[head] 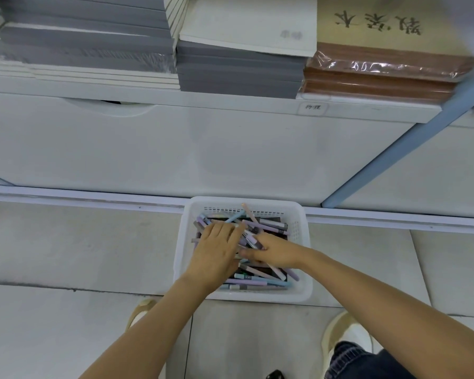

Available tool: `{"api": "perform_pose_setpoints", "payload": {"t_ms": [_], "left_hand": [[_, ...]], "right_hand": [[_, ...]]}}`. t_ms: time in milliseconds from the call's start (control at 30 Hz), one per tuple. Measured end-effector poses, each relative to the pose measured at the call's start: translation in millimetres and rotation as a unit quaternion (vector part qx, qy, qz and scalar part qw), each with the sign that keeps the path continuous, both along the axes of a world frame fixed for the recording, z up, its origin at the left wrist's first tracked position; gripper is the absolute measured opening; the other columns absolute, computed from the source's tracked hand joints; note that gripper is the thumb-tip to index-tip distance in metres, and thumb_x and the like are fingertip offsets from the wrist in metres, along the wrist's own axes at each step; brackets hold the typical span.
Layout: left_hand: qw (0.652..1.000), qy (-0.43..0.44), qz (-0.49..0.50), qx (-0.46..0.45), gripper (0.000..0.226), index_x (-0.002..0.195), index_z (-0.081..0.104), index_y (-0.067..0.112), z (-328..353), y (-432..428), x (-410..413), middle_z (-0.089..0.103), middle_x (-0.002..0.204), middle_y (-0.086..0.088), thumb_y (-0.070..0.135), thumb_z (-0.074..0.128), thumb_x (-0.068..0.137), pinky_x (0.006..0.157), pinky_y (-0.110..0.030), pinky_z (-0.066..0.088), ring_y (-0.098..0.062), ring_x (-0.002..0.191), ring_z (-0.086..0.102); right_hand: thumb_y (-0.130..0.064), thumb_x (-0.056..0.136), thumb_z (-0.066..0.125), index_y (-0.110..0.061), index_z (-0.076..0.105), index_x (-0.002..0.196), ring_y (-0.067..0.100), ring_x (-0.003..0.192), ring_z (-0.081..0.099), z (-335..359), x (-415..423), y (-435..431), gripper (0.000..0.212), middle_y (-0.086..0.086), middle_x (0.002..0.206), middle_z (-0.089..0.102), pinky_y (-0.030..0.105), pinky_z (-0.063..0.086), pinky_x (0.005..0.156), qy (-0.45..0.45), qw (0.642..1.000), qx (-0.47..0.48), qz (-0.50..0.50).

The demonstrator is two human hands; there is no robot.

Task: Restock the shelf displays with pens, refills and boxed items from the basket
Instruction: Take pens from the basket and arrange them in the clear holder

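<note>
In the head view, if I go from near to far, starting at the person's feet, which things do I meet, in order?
Right shoe → white basket holding pens → white cabinet front → handwritten shelf label → stacks of notebooks.

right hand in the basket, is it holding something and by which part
The right hand pinches a pen, seemingly near its dark end. The left hand lies flat on the other pens, gripping nothing.
</note>
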State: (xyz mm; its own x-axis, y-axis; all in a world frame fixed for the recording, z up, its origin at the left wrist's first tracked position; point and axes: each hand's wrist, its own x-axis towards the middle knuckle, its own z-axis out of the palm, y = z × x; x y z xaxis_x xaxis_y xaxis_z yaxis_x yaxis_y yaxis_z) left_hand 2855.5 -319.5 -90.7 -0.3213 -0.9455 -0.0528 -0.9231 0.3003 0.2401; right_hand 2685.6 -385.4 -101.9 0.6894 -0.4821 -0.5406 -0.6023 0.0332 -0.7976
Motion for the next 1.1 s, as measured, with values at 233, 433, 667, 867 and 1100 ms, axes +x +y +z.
{"api": "perform_pose_setpoints", "payload": {"t_ms": [233, 433, 667, 867, 1100], "left_hand": [[0.999, 0.037, -0.01, 0.015, 0.05, 0.124, 0.057, 0.007, 13, -7, 17, 0.051, 0.131, -0.017, 0.031, 0.072, 0.083, 0.096, -0.041, 0.044, -0.034, 0.115, 0.054], [0.835, 0.395, 0.268, 0.273, 0.048, 0.138, 0.047, 0.019, 42, -11, 22, 0.052, 0.14, 0.0, 0.041, 0.054, 0.096, 0.099, -0.026, 0.04, -0.006, 0.121, 0.051], [0.637, 0.662, 0.31, 0.245, 0.031, 0.112, 0.064, 0.005, 73, -10, -13, 0.069, 0.087, -0.009, 0.031, 0.053, 0.098, 0.055, -0.024, 0.053, -0.018, 0.063, 0.067], [0.637, 0.663, 0.341, 0.195, 0.029, 0.101, 0.071, 0.011, 92, -11, -13, 0.073, 0.083, -0.003, 0.03, 0.048, 0.101, 0.045, -0.023, 0.051, -0.01, 0.061, 0.067], [0.64, 0.673, 0.349, 0.123, 0.034, 0.101, 0.068, 0.011, 108, -16, -9, 0.075, 0.104, -0.003, 0.031, 0.04, 0.104, 0.071, -0.036, 0.058, -0.024, 0.083, 0.071]], "right_hand": [[-0.05, 0.087, 0.064, -0.04, 0.052, 0.13, -0.006, 0.102, 0.052, 13, 1, -15, 0.045, -0.02, 0.117, 0.059, 0.018, 0.039, 0.09, 0.02, 0.998, 0.018, 0.06], [-0.031, 0.099, 0.055, -0.013, 0.06, 0.073, 0.011, 0.053, 0.056, 49, 7, -18, 0.031, -0.005, 0.058, 0.061, 0.027, 0.049, 0.059, -0.084, 0.99, 0.035, -0.107], [-0.006, 0.091, 0.056, -0.01, 0.062, 0.095, 0.017, 0.063, 0.053, 75, 35, -3, 0.008, 0.001, 0.066, 0.059, 0.023, 0.045, 0.056, -0.148, 0.979, 0.074, -0.121], [0.004, 0.089, 0.057, -0.01, 0.065, 0.09, 0.015, 0.061, 0.059, 97, 44, 1, 0.017, 0.006, 0.069, 0.063, 0.022, 0.049, 0.054, -0.174, 0.971, 0.099, -0.131], [-0.021, 0.1, 0.052, 0.006, 0.055, 0.117, 0.028, 0.073, 0.064, 118, 44, 6, 0.032, 0.023, 0.093, 0.064, 0.029, 0.059, 0.06, -0.143, 0.97, 0.162, -0.113]]}}
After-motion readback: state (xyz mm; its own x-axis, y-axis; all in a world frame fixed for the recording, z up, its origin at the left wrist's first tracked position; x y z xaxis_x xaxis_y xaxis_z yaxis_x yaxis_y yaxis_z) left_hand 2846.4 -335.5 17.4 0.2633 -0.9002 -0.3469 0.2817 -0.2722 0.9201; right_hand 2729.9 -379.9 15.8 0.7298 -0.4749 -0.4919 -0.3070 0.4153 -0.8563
